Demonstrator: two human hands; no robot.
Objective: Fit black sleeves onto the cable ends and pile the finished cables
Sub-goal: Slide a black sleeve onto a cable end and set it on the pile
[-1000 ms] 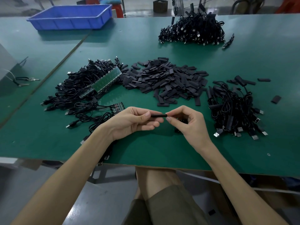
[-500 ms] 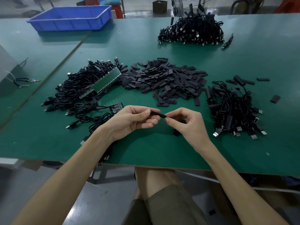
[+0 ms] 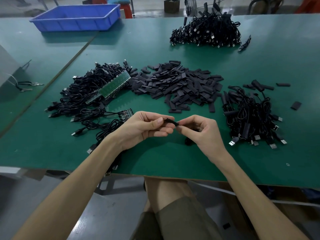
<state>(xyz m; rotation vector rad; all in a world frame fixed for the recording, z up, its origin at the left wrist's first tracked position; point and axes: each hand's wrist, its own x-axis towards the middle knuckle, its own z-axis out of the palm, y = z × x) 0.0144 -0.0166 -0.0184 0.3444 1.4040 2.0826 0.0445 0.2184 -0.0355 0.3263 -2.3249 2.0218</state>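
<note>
Left hand (image 3: 145,129), right hand (image 3: 205,131) pinch black sleeve (image 3: 171,122).

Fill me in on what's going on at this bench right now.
A person seated at the green table is pinching one black sleeve between the left hand and the right hand, just above the tabletop. Whether a cable end is inside it cannot be seen. A heap of loose sleeves lies just beyond the hands. Tangled USB cables sit in a left pile, a right pile and a far pile.
</note>
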